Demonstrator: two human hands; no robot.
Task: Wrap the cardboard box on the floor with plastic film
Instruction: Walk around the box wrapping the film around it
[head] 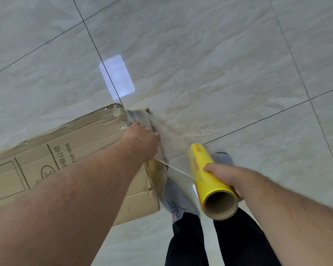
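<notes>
The cardboard box (52, 169) lies flat on the tiled floor (219, 64) at the left, its right end toward the person's feet. That end already carries crinkled plastic film (138, 117), so the wrapping seems to have only begun there.

The left hand (142, 141) reaches across the top of the box with the arm extended and bears down on the film at the right edge, probably to anchor the loose end so it cannot slip while more is pulled. How its fingers lie over the edge cannot be told.

A taut sheet of film runs from under that hand, rightward and nearer, to the yellow roll (210, 181). The right hand (225, 175) curls round the roll from the right, thumb on top, holding it off the floor with the open cardboard core toward the camera, likely so it can unwind freely.

Two grey shoes (177, 200) stand just beside the box's near right corner.
</notes>
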